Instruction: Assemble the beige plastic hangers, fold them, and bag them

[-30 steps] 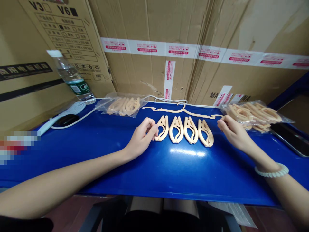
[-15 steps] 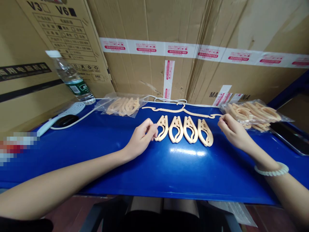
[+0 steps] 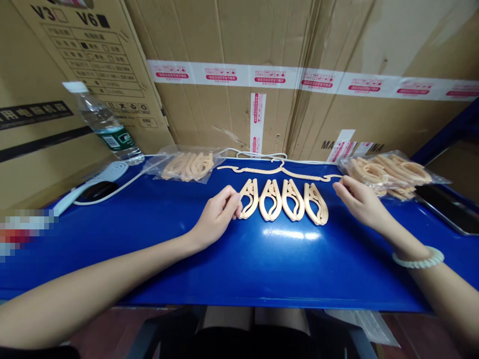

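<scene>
Several folded beige plastic travel hangers stand side by side in a row on the blue table. My left hand rests as a loose fist beside the leftmost folded hanger, its fingertips overlapping that hanger's left edge. At the row's right end lies another folded hanger. Behind the row, one unfolded hanger lies flat, its hook toward the cardboard. My right hand is curled closed near the right tip of the unfolded hanger. Neither fist shows anything held.
Clear bags of folded hangers lie at the back left and back right. A water bottle, a light blue handled object and a black mouse-like object are on the left. A dark phone-like device lies right. Cardboard stands behind.
The camera view has shifted slightly, so the scene sits a little further left. Both hands and the hangers keep their places relative to each other.
</scene>
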The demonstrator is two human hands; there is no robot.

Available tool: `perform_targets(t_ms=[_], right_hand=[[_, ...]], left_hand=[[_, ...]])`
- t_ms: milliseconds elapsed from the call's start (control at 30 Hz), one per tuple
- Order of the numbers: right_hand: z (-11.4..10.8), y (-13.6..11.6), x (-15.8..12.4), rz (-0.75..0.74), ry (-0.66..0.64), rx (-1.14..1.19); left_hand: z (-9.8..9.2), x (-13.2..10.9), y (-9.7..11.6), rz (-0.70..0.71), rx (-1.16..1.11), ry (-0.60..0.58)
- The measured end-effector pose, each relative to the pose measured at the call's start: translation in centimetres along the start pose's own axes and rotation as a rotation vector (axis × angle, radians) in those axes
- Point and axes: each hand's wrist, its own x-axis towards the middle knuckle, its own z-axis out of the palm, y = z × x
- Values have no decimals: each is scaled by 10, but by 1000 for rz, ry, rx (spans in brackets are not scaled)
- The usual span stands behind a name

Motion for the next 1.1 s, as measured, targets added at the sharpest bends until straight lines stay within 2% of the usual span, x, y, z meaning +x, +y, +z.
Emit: perform_targets(t_ms=[267, 600, 733, 900, 1100], right_hand=[[4, 14, 0, 93, 43, 17], [7, 23, 2, 70, 48, 29], [8, 27, 3, 70, 31, 43], [9, 25, 4, 54, 43, -11], [14, 16, 6, 14, 33, -85]], left_hand=[[1, 2, -4, -24, -82, 63], [0, 1, -2, -7, -28, 20], [0, 2, -4, -5, -15, 43], [1, 5, -5, -14, -44, 91], [2, 5, -7, -10, -94, 79]])
